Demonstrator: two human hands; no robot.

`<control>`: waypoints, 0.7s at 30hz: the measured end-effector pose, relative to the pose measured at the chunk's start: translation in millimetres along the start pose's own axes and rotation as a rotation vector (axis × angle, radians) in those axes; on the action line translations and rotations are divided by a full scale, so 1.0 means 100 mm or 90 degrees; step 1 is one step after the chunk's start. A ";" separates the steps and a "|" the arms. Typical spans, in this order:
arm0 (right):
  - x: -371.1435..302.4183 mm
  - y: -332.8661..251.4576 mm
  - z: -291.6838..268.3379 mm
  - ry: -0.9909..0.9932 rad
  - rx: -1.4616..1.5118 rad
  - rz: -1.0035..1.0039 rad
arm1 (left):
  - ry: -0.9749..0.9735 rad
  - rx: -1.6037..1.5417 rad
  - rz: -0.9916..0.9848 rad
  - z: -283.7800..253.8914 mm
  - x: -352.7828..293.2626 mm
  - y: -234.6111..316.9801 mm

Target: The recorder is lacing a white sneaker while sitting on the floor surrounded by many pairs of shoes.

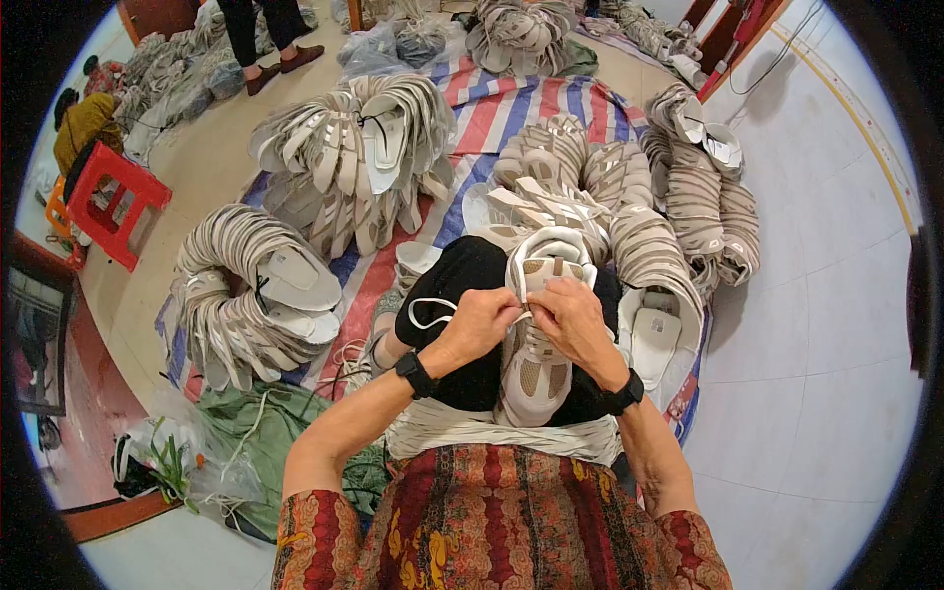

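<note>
A beige and white sneaker (536,382) lies between my knees, its toe toward me and its padded collar (553,243) away from me. Laces cross its front. Over the upper eyelets my left hand (484,323) is closed in a pinch on a white shoelace (429,315), part of which loops out beside the wrist. My right hand (568,317) meets it there, fingertips pinched on the lace at the shoe's right side. Both hands partly cover the eyelets and tongue. A bundle of pale laces (492,439) lies across my lap.
Tied rings of shoe uppers (231,258) and taller stacks (324,147) stand left on a striped tarp (482,103). More bundles (661,251) crowd the right. A red stool (116,202), a green sheet (285,433) and other people (84,128) are at left.
</note>
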State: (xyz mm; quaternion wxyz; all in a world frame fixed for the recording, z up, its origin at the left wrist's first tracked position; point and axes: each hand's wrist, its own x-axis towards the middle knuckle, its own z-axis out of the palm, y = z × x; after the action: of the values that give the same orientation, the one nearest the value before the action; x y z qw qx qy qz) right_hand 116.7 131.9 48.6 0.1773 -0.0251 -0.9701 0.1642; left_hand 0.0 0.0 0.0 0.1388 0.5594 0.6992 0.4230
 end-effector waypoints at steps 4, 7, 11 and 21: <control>0.02 -0.01 0.00 0.007 -0.016 0.006 | 0.014 -0.425 -0.267 -0.03 0.00 0.04; 0.03 0.01 0.04 0.017 -0.045 -0.007 | 0.027 -0.436 -0.233 0.00 0.04 0.05; 0.01 -0.02 -0.24 0.082 -0.136 -0.045 | 0.032 -0.343 -0.136 0.00 0.06 -0.02; -0.59 1.00 -1.11 0.298 -0.363 0.249 | -0.072 -0.470 -0.279 -0.10 -0.01 -0.01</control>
State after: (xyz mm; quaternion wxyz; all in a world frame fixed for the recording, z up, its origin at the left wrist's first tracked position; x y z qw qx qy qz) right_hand 210.0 254.0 93.8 0.3445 -0.2936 -0.8870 -0.0909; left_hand -6.9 -5.0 4.5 0.4542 0.3332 0.5944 0.5739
